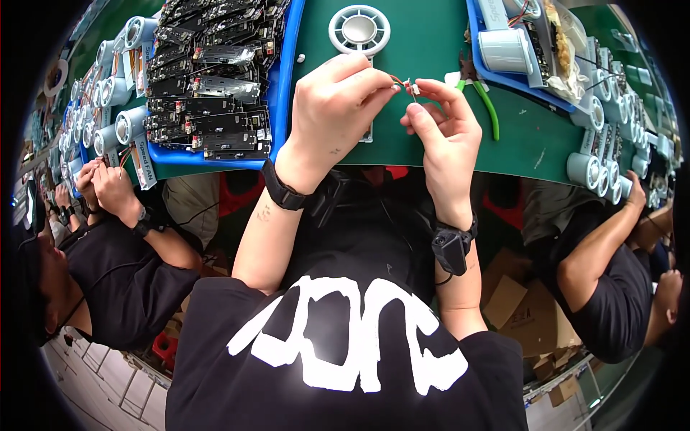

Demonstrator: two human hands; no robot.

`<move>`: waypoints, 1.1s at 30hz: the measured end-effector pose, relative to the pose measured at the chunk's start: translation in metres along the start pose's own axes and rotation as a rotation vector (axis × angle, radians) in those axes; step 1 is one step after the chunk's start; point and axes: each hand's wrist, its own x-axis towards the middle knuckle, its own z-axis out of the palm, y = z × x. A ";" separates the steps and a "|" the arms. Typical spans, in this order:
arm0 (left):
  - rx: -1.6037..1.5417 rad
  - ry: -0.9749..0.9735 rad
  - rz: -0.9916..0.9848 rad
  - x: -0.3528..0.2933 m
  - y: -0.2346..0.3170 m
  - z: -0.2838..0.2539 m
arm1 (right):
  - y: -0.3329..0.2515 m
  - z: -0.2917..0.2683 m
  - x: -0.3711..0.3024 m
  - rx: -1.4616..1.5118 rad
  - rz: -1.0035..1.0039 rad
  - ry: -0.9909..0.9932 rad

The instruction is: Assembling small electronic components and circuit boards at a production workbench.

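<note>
My left hand [334,108] is closed in a pinch on thin red and dark wires [397,79] above the green table. Close to its fingertips, a small white plug connector [412,88] sits at the fingertips of my right hand [447,133], whose fingers are curled in. Under and beyond my left hand lies a pale handheld fan with a round grille [359,30]; my hand covers most of its handle. Green-handled cutters [487,108] rest on the table to the right of my right hand.
A blue tray [293,65] full of black circuit boards stands on the left. Another blue bin [525,85] holds fan parts at the right. Rows of pale fans [604,169] line both sides. Co-workers' hands [111,188] work at left and right. Cardboard boxes [535,316] lie below.
</note>
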 end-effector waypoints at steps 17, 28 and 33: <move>0.043 -0.113 -0.029 0.003 0.005 -0.005 | 0.000 0.011 -0.009 -0.251 -0.097 0.080; 0.070 -0.130 0.029 0.008 -0.004 -0.017 | -0.009 0.024 -0.002 -0.409 -0.176 0.105; 0.028 -0.104 0.024 0.000 -0.004 -0.001 | -0.011 0.009 0.002 -0.483 -0.135 0.085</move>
